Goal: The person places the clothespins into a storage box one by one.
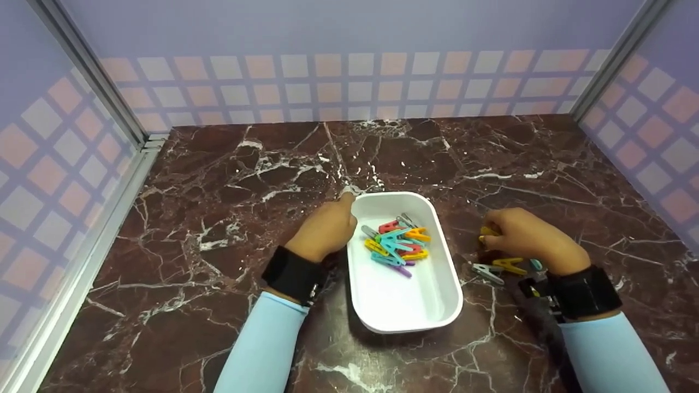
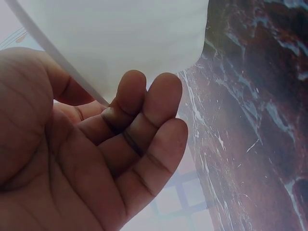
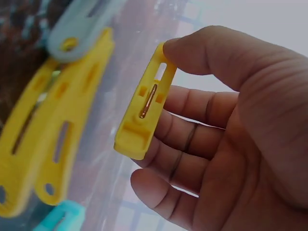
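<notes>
No writing, label, brand, number or sign can be read in any view — the white tray (image 1: pixel 404 305), the coloured clothes pegs (image 1: pixel 397 244) and the yellow peg (image 3: pixel 143 106) are all plain, and so are the black wrist straps (image 1: pixel 294 273).

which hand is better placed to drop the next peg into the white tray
The right hand, probably. It already pinches a yellow peg between thumb and fingers, close beside the white tray, with more pegs lying by it. The left hand holds no peg; its fingers curl at the tray's rim.
</notes>
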Available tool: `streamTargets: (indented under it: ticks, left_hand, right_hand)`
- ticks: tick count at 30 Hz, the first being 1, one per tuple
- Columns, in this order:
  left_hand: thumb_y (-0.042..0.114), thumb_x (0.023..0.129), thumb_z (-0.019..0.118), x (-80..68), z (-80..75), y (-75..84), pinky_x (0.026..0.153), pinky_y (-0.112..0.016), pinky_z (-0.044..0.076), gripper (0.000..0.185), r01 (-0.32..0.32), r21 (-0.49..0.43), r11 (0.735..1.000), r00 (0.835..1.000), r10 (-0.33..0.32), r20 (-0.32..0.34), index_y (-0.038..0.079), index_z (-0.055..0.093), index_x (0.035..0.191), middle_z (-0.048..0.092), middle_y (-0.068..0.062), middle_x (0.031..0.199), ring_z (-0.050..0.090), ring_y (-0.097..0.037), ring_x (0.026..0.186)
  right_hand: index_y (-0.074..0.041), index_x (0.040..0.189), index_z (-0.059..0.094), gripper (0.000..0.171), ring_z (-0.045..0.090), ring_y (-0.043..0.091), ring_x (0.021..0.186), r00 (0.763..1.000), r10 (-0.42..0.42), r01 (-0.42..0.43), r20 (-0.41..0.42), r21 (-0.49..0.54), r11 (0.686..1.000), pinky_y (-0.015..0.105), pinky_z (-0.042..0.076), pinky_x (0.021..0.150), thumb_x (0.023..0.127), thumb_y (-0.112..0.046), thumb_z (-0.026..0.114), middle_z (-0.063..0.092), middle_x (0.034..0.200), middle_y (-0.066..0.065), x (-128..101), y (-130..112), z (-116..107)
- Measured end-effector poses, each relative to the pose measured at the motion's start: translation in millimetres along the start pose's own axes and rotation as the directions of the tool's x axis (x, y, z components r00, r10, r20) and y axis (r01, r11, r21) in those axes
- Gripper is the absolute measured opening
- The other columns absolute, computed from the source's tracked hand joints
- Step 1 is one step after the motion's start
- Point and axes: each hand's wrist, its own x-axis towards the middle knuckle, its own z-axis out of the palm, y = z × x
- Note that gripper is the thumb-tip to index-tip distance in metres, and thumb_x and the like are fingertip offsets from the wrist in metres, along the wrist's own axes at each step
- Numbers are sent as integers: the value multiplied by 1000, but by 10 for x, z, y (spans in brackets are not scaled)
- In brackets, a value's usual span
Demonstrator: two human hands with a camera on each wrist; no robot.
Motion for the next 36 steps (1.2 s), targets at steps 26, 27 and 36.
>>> streamTargets:
  ticks: [26,27,36]
  left_hand:
    - [8,96,45,-5,-7,15,78,-52,52,25,6,-6,1000,1000,-6,-6,-1,48,119,66,-24,89,66,-41,85]
    - [8,96,45,-6,-6,14,78,-52,52,26,5,-5,1000,1000,-5,-5,-2,48,120,66,-23,89,66,-41,85]
    - [6,94,45,-21,-14,12,74,-53,51,23,-34,-6,999,999,33,-35,-3,48,115,65,-23,83,65,-42,80]
  right_hand:
    - [-10,90,60,9,47,16,62,996,-48,57,-78,119,991,34,39,59,85,-11,67,47,68,0,262,-1076,-306]
    - [-10,91,60,9,48,17,62,996,-57,65,-75,113,991,34,40,60,85,-11,67,47,68,0,280,-1109,-306]
    - [-4,110,64,24,56,23,80,995,-95,96,-37,50,994,41,47,75,87,-7,71,62,90,5,398,-1352,-256]
